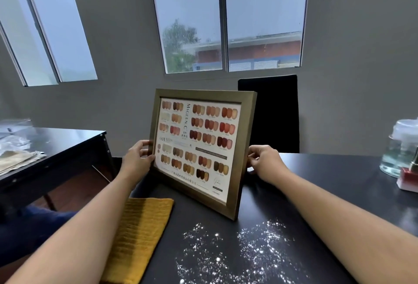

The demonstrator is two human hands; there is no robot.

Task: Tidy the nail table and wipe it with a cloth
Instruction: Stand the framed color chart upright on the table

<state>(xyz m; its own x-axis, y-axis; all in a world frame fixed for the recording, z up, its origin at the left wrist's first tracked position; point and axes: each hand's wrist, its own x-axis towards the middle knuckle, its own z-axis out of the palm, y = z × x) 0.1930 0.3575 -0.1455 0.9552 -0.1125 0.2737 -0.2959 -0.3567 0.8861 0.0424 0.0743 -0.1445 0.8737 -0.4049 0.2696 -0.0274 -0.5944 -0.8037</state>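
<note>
A framed nail colour chart (199, 148) with a dull gold frame is tilted upright above the black nail table (328, 188), its lower corner close to the tabletop. My left hand (138, 159) grips the frame's left edge, thumb on the front. My right hand (263, 160) grips the right edge, fingers curled around it. A folded mustard-yellow cloth (140, 236) lies at the table's near left edge, under my left forearm. White powder (244, 247) is scattered over the near middle of the table.
A clear glass jar with a plastic lid (400, 148) and a red-and-white box (409, 179) stand at the table's right edge. A black chair back (276, 111) rises behind the frame. A second dark table (56, 148) at left holds plastic bags and a beige cloth.
</note>
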